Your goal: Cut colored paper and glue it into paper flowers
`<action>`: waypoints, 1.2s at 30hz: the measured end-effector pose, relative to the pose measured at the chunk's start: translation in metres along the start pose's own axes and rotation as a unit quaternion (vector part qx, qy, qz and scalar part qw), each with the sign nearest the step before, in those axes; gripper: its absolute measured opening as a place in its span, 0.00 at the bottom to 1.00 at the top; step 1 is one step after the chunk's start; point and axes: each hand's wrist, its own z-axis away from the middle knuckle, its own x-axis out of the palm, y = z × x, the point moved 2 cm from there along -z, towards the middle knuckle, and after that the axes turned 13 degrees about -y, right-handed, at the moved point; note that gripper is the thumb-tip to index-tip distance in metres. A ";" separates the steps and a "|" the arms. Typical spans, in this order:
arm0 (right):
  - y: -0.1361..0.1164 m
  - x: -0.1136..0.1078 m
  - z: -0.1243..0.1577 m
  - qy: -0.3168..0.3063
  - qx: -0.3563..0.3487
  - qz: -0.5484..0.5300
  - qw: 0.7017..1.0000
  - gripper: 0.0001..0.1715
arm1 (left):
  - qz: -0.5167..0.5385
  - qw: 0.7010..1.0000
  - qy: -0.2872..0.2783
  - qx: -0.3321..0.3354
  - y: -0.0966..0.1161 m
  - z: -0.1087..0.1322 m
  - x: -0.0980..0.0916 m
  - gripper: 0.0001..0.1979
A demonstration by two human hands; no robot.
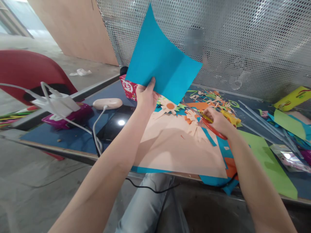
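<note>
My left hand (147, 97) pinches the lower edge of a blue sheet of paper (165, 58), thumb on the near face. The sheet is held up above the table and curves a little. My right hand (215, 119) is closed around a pair of scissors (211, 126) with red-orange handles, blades pointing left over the paper. Below lies a large peach sheet (179, 149) with blue paper under it. Cut paper flowers, one with an orange centre (170, 106), lie at its far edge, partly hidden by the blue sheet.
Paper scraps (218, 98) are heaped by the perforated metal panel (238, 42). Right of me lie a green sheet (269, 161) and clear sticks (262, 121). Leftward are a dark tablet-like device (116, 124), a white corded device (107, 103), a power strip (58, 105) and a red chair (31, 71).
</note>
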 end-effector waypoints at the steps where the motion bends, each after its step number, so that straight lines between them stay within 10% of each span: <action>1: 0.000 0.000 0.000 -0.002 0.001 0.001 1.000 0.20 | 0.001 1.000 0.000 0.000 0.002 0.000 -0.001 0.20; 36: 0.002 0.006 -0.001 -0.084 0.021 -0.094 0.992 0.19 | -0.010 0.994 -0.105 0.009 -0.015 0.008 0.011 0.17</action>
